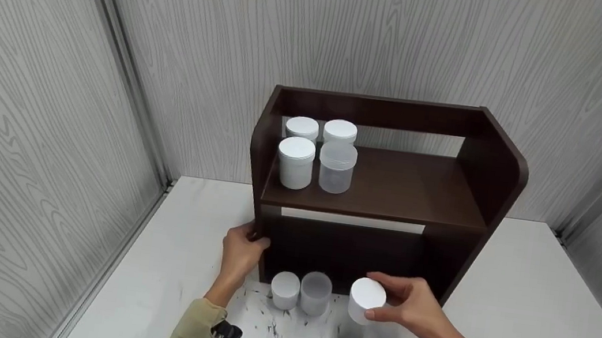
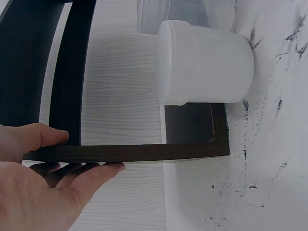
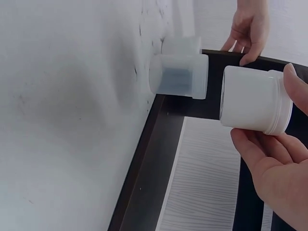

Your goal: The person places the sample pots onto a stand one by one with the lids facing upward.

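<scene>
My right hand (image 1: 415, 309) holds a white lidded jar (image 3: 252, 100) between thumb and fingers, tilted a little, in front of the lower shelf opening. With thumb inside and fingers outside, my left hand (image 1: 242, 251) grips the left side panel (image 2: 130, 153) of the dark brown shelf (image 1: 420, 187). On the table before the shelf stand a white jar (image 1: 285, 290) and a translucent jar (image 1: 315, 294), side by side. The upper board carries white jars at left, one in front (image 1: 296, 162) and two behind, plus a translucent jar (image 1: 336, 168) at front.
The white table (image 1: 160, 267) has dark scuff marks near the front jars. Wood-grain panels (image 1: 387, 41) stand behind and on both sides. A black strap (image 1: 227, 334) sits on my left sleeve. The shelf's right side panel (image 1: 502, 166) rises beyond my right hand.
</scene>
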Available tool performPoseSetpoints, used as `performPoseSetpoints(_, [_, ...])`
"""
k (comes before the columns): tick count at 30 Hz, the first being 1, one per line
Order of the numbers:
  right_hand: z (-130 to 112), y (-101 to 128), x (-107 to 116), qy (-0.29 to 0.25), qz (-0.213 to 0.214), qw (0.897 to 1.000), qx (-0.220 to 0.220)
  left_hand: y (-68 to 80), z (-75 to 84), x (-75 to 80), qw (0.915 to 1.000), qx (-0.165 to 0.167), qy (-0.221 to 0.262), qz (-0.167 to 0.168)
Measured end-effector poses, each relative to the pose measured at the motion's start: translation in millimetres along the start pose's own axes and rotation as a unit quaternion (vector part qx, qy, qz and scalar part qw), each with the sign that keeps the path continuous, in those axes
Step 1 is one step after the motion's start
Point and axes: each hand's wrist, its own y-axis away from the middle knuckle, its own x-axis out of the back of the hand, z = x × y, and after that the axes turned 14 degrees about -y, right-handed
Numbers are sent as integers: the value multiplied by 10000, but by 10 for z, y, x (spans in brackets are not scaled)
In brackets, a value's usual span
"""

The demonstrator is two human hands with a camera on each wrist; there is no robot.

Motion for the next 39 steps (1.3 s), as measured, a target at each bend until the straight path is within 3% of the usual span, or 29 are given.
performPoseSetpoints(16, [-459, 6, 15, -7, -15, 9996, 277, -3, 11, -1, 9999, 84, -144, 45])
performPoseSetpoints(31, [-964, -114, 52, 371, 256, 9982, 392, 7, 15, 6, 9999, 27, -120, 13])
performPoseSetpoints(39, [-1218, -178, 54, 447, 19, 9980, 452, 15, 22, -3, 9998, 106, -157, 38])
